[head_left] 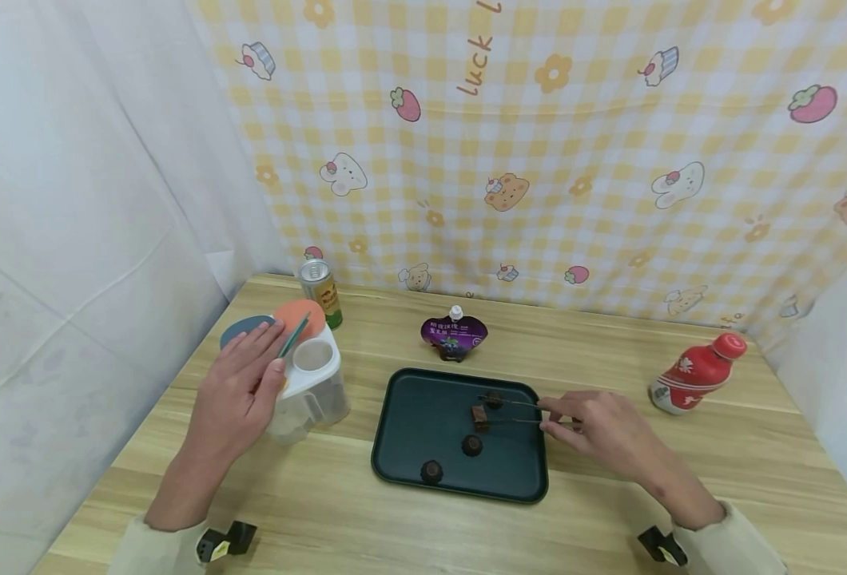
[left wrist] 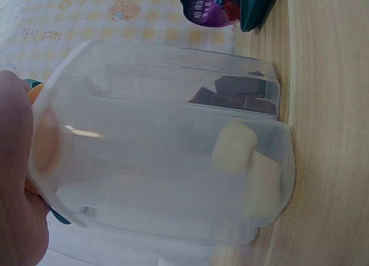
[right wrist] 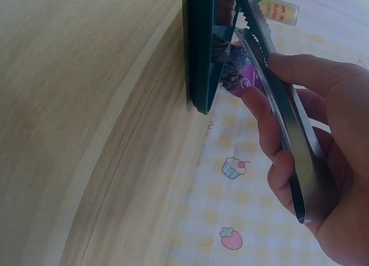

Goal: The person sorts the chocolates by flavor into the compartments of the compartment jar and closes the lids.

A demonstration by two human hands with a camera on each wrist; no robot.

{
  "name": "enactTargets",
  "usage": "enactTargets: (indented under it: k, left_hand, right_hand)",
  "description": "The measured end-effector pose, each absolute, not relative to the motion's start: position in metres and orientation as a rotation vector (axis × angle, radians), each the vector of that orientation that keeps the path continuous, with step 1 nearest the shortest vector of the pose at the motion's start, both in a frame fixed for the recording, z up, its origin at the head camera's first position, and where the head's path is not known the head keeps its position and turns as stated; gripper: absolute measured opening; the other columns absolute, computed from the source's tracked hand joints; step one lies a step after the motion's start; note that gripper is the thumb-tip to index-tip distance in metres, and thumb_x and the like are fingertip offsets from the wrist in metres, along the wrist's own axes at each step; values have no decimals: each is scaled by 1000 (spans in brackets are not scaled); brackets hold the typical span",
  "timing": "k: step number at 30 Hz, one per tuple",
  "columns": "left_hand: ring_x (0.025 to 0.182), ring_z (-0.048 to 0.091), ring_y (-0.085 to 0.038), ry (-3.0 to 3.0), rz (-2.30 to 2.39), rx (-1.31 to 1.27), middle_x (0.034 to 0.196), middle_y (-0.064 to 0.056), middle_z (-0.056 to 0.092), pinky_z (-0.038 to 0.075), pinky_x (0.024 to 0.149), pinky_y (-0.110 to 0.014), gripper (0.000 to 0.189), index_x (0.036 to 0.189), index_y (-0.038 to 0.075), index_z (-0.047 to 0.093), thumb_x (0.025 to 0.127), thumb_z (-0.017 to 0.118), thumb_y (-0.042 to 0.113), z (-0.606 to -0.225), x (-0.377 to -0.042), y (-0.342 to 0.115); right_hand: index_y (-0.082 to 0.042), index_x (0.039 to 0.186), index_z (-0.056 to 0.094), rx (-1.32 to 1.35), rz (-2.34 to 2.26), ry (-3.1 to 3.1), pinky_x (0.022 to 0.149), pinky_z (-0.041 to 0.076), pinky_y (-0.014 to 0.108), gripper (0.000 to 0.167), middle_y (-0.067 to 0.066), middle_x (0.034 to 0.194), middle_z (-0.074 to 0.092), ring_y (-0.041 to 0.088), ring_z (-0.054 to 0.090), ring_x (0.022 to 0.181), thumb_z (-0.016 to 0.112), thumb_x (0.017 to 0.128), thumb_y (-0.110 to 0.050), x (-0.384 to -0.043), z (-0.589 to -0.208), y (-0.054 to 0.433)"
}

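Observation:
My left hand (head_left: 240, 391) rests with its fingers straight on top of a clear divided storage container (head_left: 330, 399) with coloured lids. One green lid (head_left: 294, 335) stands raised beside the fingers. In the left wrist view, dark chocolate pieces (left wrist: 239, 96) and pale chunks (left wrist: 262, 182) lie in separate compartments. My right hand (head_left: 603, 431) grips metal tongs (right wrist: 294, 139), whose toothed tips are spread over the dark green tray (head_left: 409, 431). Between the tips is a square brown chocolate (head_left: 479, 417); whether they touch it I cannot tell. Round chocolates (head_left: 471, 445) lie around it.
Behind the tray stands a purple spouted pouch (head_left: 455, 334). A drink can (head_left: 323, 291) is behind the container. To the right, a red bottle (head_left: 697, 371) stands on the wooden table (head_left: 366, 527). A checked curtain (head_left: 538, 160) hangs along the back edge.

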State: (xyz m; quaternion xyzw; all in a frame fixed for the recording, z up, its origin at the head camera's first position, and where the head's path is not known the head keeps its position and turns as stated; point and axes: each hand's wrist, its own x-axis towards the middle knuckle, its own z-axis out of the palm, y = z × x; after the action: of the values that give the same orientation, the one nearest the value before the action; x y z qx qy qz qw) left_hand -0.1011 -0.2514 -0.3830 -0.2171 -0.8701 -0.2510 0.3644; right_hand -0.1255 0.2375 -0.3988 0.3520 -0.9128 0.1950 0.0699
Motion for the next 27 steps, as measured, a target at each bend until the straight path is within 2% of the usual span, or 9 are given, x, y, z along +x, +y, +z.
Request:
enactTargets:
  k: [10,17,27]
  left_hand:
    - [132,55,-40,-2261,-642,-548,142,-17,60,29,121,-43,46,137,-4,63,110,47,29,-383,-100,-251]
    - [133,54,-40,-2267,-645,-540,142,-16,59,28,121,-42,47,137,-4,63,110,46,30,-383,-99,-251]
    - [133,54,-40,-2265,-644,-538,142,-16,60,28,121,-42,47,137,-4,63,110,46,30,-383,-99,-251]
  right_hand:
    - [-9,108,82,1074,562,-2731,49,43,17,22,-4,90,76,-8,51,60,82,89,-19,-122,-402,238]
    - [-10,109,82,1091,549,-2756,47,40,17,21,-6,87,75,-7,48,59,81,91,-21,-123,-403,238]
    - [-6,111,81,1165,641,-2765,50,44,17,22,-4,89,76,-7,49,59,79,92,-16,-125,-407,239]
